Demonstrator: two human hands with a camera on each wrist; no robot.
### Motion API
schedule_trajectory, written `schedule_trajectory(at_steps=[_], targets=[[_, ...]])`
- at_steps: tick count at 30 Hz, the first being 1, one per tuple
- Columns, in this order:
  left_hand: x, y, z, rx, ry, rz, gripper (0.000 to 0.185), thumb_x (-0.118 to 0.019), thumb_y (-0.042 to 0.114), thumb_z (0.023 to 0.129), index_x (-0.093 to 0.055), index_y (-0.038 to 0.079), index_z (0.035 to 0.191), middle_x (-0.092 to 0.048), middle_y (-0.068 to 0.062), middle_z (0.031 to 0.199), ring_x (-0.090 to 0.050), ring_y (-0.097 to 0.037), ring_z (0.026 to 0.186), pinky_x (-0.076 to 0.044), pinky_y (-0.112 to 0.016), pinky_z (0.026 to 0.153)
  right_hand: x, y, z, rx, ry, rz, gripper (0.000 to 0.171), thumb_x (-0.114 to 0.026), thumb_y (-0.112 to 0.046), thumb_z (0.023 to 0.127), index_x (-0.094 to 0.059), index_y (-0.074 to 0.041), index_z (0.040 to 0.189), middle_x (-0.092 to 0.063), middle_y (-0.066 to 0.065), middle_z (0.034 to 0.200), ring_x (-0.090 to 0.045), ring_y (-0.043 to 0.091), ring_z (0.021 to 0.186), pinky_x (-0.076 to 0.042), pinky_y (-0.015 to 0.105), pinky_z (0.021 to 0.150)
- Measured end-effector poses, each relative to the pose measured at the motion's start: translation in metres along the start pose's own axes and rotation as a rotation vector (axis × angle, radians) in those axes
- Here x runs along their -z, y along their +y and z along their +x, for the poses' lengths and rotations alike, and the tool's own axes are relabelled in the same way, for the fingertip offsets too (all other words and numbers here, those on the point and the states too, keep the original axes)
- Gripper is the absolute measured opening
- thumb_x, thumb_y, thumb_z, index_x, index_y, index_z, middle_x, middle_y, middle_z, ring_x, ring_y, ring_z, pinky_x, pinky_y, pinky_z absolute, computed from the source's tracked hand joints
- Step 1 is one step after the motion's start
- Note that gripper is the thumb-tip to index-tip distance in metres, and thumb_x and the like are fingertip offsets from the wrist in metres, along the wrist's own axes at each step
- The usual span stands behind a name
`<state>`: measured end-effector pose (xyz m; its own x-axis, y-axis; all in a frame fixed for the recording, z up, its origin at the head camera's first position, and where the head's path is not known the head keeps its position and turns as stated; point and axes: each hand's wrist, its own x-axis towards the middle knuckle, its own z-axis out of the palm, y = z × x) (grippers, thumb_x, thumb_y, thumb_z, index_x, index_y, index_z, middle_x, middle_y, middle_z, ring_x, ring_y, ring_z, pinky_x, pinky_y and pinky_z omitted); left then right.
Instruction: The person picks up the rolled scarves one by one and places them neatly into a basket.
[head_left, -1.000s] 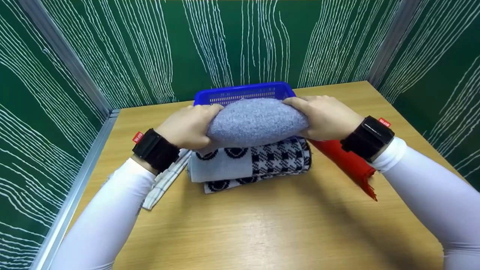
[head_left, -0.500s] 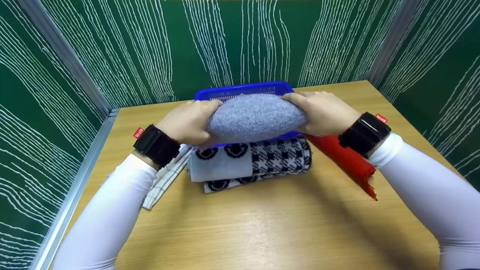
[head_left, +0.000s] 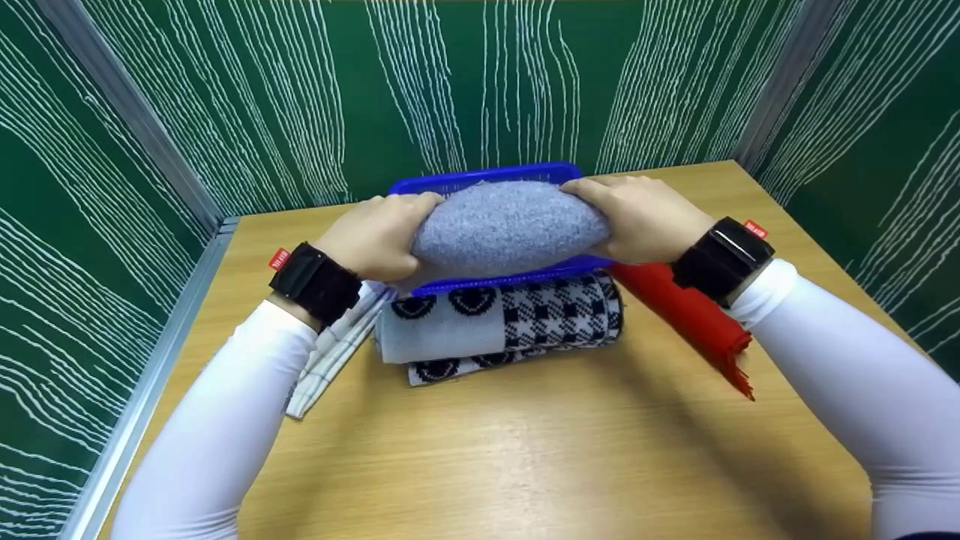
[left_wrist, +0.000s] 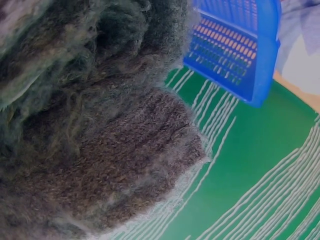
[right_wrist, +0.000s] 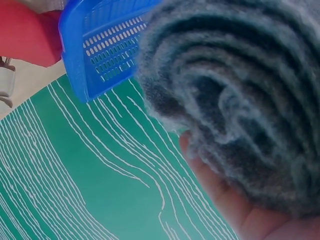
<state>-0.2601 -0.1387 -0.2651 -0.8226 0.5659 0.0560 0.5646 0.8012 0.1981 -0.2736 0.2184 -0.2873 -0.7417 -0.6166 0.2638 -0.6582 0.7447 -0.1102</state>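
Note:
Both hands grip a fuzzy grey rolled-up scarf (head_left: 514, 229), held crosswise in the air in front of a blue plastic basket (head_left: 592, 262). My left hand (head_left: 371, 238) holds its left end, thumb on the near side. Its right end is in my right hand (head_left: 649, 219), fingers over the top. In the right wrist view, the coiled layers of the scarf (right_wrist: 230, 105) show, with fingers (right_wrist: 215, 185) supporting it from one side. Loose folds of the scarf (left_wrist: 115, 140) fill much of the left wrist view. The roll hides most of the basket's inside.
A black-and-white patterned rolled scarf (head_left: 559, 315) lies just in front of the basket. Right of it is a red fringed scarf (head_left: 686, 319); on the left, a white checked cloth (head_left: 334, 364). Green walls with white lines (head_left: 517, 82) enclose the wooden table (head_left: 487, 457).
Both hands have moved slightly farther away with the grey scarf, over the basket in the head view. More of the basket's front rim now shows. The other cloths have stayed put.

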Motion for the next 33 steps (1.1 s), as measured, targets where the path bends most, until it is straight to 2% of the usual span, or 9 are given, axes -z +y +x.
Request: schedule_trajectory(at_steps=[8, 23, 33], targets=[[-0.002, -0.004, 0.002, 0.016, -0.006, -0.021, 0.082, -0.086, 0.009, 0.078, -0.054, 0.016, 0.154, -0.066, -0.01, 0.148, -0.066, -0.036, 0.133, -0.054, -0.058, 0.115, -0.007, 0.003, 0.003, -0.018, -0.01, 0.001, 0.078, -0.09, -0.015, 0.084, -0.056, -0.007, 0.153, -0.068, 0.024, 0.144, -0.067, 0.049, 0.129, -0.051, 0.07, 0.113], [-0.002, -0.008, 0.012, 0.005, 0.02, 0.027, 0.076, -0.084, 0.009, 0.079, -0.057, 0.013, 0.151, -0.068, -0.011, 0.143, -0.068, -0.036, 0.13, -0.054, -0.058, 0.114, -0.008, 0.006, 0.008, -0.04, -0.024, 0.0, 0.078, -0.089, -0.018, 0.087, -0.053, -0.009, 0.156, -0.069, 0.026, 0.137, -0.069, 0.051, 0.123, -0.055, 0.069, 0.107], [-0.002, -0.011, 0.017, -0.013, 0.03, 0.065, 0.071, -0.081, 0.01, 0.083, -0.056, 0.011, 0.149, -0.068, -0.014, 0.142, -0.067, -0.037, 0.13, -0.054, -0.058, 0.114, -0.007, 0.009, 0.013, -0.044, -0.021, 0.002, 0.078, -0.088, -0.014, 0.087, -0.053, -0.008, 0.156, -0.069, 0.027, 0.137, -0.068, 0.052, 0.124, -0.053, 0.069, 0.109]])
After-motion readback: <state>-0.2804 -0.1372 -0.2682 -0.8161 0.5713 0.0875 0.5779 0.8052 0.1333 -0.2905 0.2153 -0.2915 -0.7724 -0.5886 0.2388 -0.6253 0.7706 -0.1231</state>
